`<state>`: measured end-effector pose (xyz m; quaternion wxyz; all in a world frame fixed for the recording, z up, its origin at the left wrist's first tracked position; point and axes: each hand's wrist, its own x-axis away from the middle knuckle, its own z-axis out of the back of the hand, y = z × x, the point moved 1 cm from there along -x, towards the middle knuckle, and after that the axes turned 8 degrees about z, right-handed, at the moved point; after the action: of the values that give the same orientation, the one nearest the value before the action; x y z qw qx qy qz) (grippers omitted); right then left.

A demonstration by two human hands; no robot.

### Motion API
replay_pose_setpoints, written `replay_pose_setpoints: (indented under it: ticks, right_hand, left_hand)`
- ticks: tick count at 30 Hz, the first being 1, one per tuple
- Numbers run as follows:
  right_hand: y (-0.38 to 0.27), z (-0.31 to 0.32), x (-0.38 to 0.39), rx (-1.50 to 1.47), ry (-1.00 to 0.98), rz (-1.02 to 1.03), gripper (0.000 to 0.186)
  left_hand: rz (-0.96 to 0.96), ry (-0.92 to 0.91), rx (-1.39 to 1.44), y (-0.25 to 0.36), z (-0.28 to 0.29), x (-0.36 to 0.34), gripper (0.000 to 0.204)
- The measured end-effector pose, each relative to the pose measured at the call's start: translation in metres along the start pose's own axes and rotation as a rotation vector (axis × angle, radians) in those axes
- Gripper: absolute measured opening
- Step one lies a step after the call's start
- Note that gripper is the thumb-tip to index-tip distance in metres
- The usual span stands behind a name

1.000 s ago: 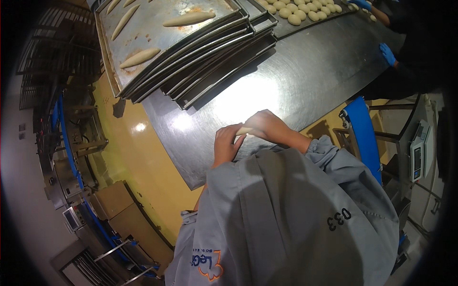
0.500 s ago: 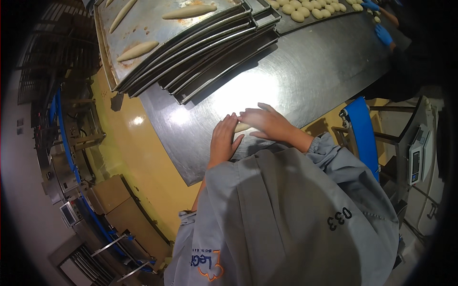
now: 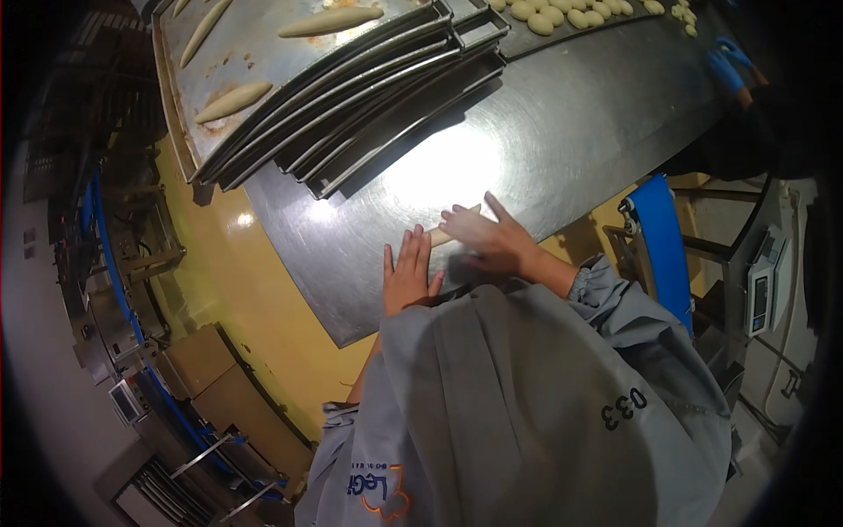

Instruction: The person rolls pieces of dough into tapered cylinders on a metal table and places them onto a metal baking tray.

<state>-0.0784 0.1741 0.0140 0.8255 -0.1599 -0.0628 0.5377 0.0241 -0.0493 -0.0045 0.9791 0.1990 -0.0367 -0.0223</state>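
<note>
A pale roll of dough point(image 3: 438, 237) lies on the steel table point(image 3: 562, 149), partly covered by both my hands. My left hand point(image 3: 408, 274) rests flat over its left part, fingers stretched out. On its right part lies my right hand point(image 3: 499, 243), also with straight fingers, the thumb side slightly smeared by motion. A narrow bit of dough shows between the two hands, and a pointed tip appears beyond my right fingers. Neither hand grips anything.
A fanned stack of metal trays point(image 3: 386, 83) stands at the far left; its top tray carries several spindle-shaped dough pieces point(image 3: 233, 103). Several dough balls point(image 3: 540, 24) sit on a dark tray behind. A co-worker's blue-gloved hands point(image 3: 729, 68) are at far right. A blue belt point(image 3: 663, 255) stands near right.
My hands have moved apart slightly, and more of the dough's far end shows. The co-worker's gloved hands have come together, away from the small dough pieces. The whole view has shifted slightly.
</note>
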Motion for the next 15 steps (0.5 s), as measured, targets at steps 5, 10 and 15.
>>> replay_pose_setpoints:
  ticks: [5, 10, 15]
  right_hand:
    - [0.005, 0.013, 0.004, -0.081, 0.064, -0.135, 0.077]
    - [0.027, 0.017, -0.007, -0.267, 0.157, -0.083, 0.058]
    - [0.045, 0.023, -0.019, -0.347, 0.120, -0.034, 0.035]
  left_hand:
    - [0.047, 0.193, 0.158, -0.010, 0.003, 0.004, 0.077]
    - [0.071, 0.152, 0.293, -0.014, 0.005, -0.017, 0.066]
    - [0.146, 0.050, 0.424, -0.011, 0.025, -0.033, 0.051]
